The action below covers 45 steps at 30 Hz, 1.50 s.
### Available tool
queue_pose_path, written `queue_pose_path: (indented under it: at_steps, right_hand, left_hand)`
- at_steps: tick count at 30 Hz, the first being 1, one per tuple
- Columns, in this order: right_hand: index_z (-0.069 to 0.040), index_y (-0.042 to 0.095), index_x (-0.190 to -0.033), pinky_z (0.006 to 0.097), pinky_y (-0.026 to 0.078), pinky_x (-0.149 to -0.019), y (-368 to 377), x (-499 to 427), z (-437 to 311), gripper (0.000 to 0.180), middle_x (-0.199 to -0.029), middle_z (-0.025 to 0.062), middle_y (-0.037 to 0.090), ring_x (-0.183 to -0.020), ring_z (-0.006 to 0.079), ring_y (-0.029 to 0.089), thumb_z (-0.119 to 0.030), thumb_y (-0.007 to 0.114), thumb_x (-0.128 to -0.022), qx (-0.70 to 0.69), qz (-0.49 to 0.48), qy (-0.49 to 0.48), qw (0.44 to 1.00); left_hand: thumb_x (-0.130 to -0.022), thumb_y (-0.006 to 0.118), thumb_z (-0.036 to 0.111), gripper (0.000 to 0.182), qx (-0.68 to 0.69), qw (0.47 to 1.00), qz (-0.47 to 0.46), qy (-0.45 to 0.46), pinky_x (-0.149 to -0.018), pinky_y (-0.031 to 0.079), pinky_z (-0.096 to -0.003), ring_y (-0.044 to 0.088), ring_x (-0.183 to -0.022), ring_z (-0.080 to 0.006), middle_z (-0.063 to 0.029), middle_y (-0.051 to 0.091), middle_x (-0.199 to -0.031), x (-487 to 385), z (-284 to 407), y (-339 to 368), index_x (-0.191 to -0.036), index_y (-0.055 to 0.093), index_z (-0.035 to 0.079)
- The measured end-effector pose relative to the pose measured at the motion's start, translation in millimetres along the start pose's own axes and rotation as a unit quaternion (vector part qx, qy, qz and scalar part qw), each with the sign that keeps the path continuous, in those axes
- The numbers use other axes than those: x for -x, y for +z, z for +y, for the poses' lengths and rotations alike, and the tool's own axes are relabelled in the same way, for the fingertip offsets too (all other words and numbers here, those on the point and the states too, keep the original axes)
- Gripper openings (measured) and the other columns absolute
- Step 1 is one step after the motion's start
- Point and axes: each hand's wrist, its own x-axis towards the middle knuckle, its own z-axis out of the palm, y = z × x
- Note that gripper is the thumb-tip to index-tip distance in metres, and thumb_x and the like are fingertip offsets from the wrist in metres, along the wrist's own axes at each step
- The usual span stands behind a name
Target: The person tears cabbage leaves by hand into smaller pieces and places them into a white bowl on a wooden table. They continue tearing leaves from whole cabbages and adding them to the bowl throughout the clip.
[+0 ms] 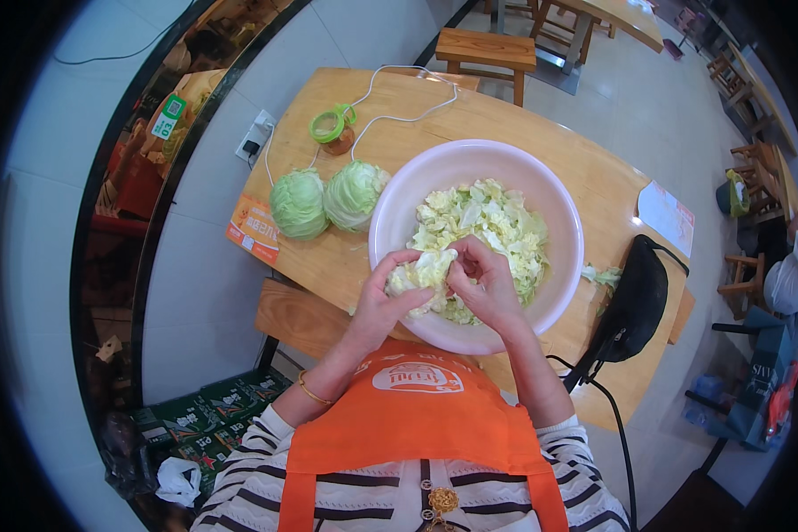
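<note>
A large pale plastic basin [399, 193] stands on the wooden table, holding a heap of torn cabbage leaves [499, 219]. Over its near left side, my left hand [387, 292] grips a partly stripped cabbage piece [420, 278], pale yellow and crinkled. My right hand [482, 282] pinches a leaf at the right edge of that piece, its fingertips close together. Two whole green cabbages [299, 203] sit side by side just left of the basin.
A jar with a green lid [333, 130] and a white cable [409, 120] lie behind the cabbages. At the table's right are a black waist bag [632, 306], leaf scraps [600, 276] and a printed sheet [665, 216]. A wooden bench [299, 326] is tucked at the near left.
</note>
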Motion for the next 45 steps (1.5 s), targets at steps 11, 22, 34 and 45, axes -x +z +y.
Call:
queue_pose_path:
  at_steps: [11,22,34,45]
  right_hand:
    - [-0.004,0.064,-0.113,0.0202,0.041,-0.061,-2.9,0.7,-1.5,0.016,-0.083,0.0,0.06,-0.071,0.0046,0.051,-0.009,0.057,-0.099,-0.156,0.046,0.041,0.986]
    - [0.001,0.057,-0.133,0.0264,0.045,-0.062,9.2,0.9,4.4,0.049,-0.084,0.005,0.061,-0.07,0.0102,0.054,-0.038,0.051,-0.104,-0.076,0.011,0.126,0.989]
    - [0.001,0.055,-0.133,0.0294,0.051,-0.077,35.1,12.1,18.4,0.044,-0.112,0.0117,0.061,-0.091,0.0157,0.058,-0.029,0.059,-0.1,0.043,0.033,0.002,0.999]
    - [0.003,0.063,-0.108,0.0247,0.05,-0.066,13.8,10.3,-4.7,0.03,-0.087,0.0056,0.063,-0.074,0.0107,0.06,-0.026,0.059,-0.102,-0.115,-0.045,0.114,0.986]
  left_hand:
    - [-0.104,0.04,0.025,0.047,0.322,0.933,-0.103,-0.122,-0.079,0.059,-0.043,0.064,-0.114,-0.0284,-0.0137,0.058,-0.135,-4.9,-16.8,-20.5,-0.147,0.039,0.004]
    - [-0.106,0.041,0.029,0.045,0.367,0.918,-0.063,-0.138,-0.091,0.053,-0.0463,0.057,-0.124,-0.0266,-0.0104,0.055,-0.14,-7.9,-19.9,-18.2,-0.146,0.042,0.007]
    - [-0.103,0.048,0.022,0.033,0.225,0.973,0.047,-0.004,-0.099,0.048,-0.0377,0.057,-0.119,-0.0218,-0.0111,0.057,-0.132,-5.0,-14.3,-2.6,-0.134,0.042,0.011]
    - [-0.102,0.056,0.026,0.036,0.024,0.992,0.103,0.065,-0.092,0.051,-0.0314,0.061,-0.109,-0.0155,-0.0107,0.062,-0.125,-5.7,-14.1,-9.2,-0.13,0.049,0.005]
